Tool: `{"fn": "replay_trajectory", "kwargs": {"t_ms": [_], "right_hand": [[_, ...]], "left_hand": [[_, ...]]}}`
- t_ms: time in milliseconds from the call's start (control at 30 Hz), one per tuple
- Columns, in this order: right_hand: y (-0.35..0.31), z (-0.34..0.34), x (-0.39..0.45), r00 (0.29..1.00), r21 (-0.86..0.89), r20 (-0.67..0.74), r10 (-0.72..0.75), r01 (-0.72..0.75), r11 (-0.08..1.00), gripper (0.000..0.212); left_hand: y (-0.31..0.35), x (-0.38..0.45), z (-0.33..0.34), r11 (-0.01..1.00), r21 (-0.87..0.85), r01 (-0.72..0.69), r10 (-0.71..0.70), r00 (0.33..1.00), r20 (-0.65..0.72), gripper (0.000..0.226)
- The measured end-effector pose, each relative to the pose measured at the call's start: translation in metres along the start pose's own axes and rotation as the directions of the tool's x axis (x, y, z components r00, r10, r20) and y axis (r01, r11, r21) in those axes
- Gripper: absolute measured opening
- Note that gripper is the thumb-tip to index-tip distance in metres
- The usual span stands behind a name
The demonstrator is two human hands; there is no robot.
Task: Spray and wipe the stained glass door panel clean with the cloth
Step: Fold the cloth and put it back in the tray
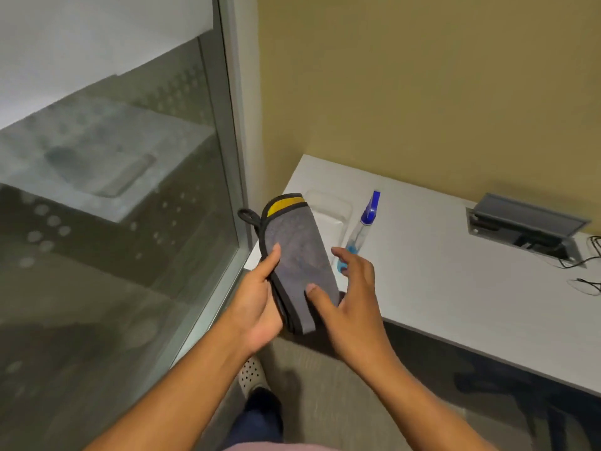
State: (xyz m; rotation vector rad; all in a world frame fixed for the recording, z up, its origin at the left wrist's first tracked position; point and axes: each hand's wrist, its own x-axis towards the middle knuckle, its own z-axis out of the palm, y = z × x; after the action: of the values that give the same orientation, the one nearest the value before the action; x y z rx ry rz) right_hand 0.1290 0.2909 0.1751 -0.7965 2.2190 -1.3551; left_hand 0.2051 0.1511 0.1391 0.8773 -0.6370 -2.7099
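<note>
A folded grey cloth (pixel 297 255) with a black hem, a yellow inner side and a black loop is held upright at the middle of the view. My left hand (pixel 258 301) grips its left edge from below. My right hand (pixel 353 294) presses its thumb on the cloth's lower right part, with the fingers spread behind it. The glass door panel (pixel 113 196) fills the left of the view and shows pale round spots and smears. A clear spray bottle (pixel 362 226) with a blue nozzle and blue liquid stands on the white desk (pixel 439 271), just behind my right hand.
A clear plastic tray (pixel 331 209) lies on the desk's near corner behind the cloth. A grey flip-up cable box (pixel 527 222) with black cables sits at the desk's right. The door's metal frame (pixel 237 151) meets a yellow wall. My shoe shows on the carpet below.
</note>
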Motion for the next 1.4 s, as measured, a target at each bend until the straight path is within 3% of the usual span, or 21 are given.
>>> {"fn": "replay_trajectory", "kwargs": {"t_ms": [67, 133, 267, 433, 533, 700, 833, 1000, 1133, 1267, 1400], "right_hand": [[0.001, -0.003, 0.048, 0.976, 0.004, 0.158, 0.150, -0.153, 0.988, 0.053], [-0.001, -0.007, 0.089, 0.956, -0.087, 0.214, 0.203, -0.188, 0.978, 0.051], [-0.025, -0.012, 0.164, 0.932, -0.250, 0.288, 0.220, -0.149, 0.957, 0.064], [-0.053, -0.012, 0.243, 0.936, -0.276, 0.291, 0.200, -0.118, 0.954, 0.047], [-0.060, -0.016, 0.283, 0.910, -0.226, 0.360, 0.204, -0.127, 0.966, 0.048], [-0.056, -0.024, 0.350, 0.860, -0.287, 0.466, 0.208, -0.075, 0.955, 0.037], [-0.035, -0.026, 0.393, 0.827, -0.326, 0.514, 0.227, -0.057, 0.944, 0.032], [0.004, -0.035, 0.436, 0.781, -0.403, 0.578, 0.238, 0.020, 0.915, 0.035], [0.041, -0.039, 0.468, 0.736, -0.464, 0.639, 0.222, 0.140, 0.875, 0.040], [0.088, -0.034, 0.491, 0.694, -0.510, 0.707, 0.137, 0.365, 0.779, 0.036], [0.129, -0.028, 0.499, 0.678, -0.484, 0.734, 0.026, 0.496, 0.720, 0.036]], "left_hand": [[0.021, 0.028, 0.001, 1.000, -0.007, 0.014, -0.014, 1.000, 0.029, 0.065], [0.044, 0.053, 0.005, 0.998, 0.058, -0.006, 0.005, 1.000, 0.022, 0.065], [0.093, 0.096, 0.008, 0.968, 0.217, -0.122, 0.130, 0.991, -0.024, 0.063], [0.131, 0.141, 0.016, 0.940, 0.286, -0.184, 0.198, 0.980, -0.018, 0.054], [0.142, 0.162, 0.022, 0.914, 0.334, -0.231, 0.244, 0.970, 0.004, 0.056], [0.145, 0.201, 0.029, 0.891, 0.377, -0.252, 0.285, 0.958, -0.033, 0.031], [0.134, 0.229, 0.037, 0.873, 0.441, -0.207, 0.269, 0.960, -0.081, 0.045], [0.104, 0.264, 0.047, 0.871, 0.466, -0.153, 0.284, 0.932, -0.225, 0.041], [0.074, 0.299, 0.055, 0.826, 0.556, -0.089, 0.355, 0.848, -0.393, 0.041], [0.042, 0.330, 0.055, 0.880, 0.473, -0.047, 0.341, 0.756, -0.559, 0.048], [0.016, 0.353, 0.050, 0.888, 0.459, -0.012, 0.338, 0.693, -0.637, 0.039]]}}
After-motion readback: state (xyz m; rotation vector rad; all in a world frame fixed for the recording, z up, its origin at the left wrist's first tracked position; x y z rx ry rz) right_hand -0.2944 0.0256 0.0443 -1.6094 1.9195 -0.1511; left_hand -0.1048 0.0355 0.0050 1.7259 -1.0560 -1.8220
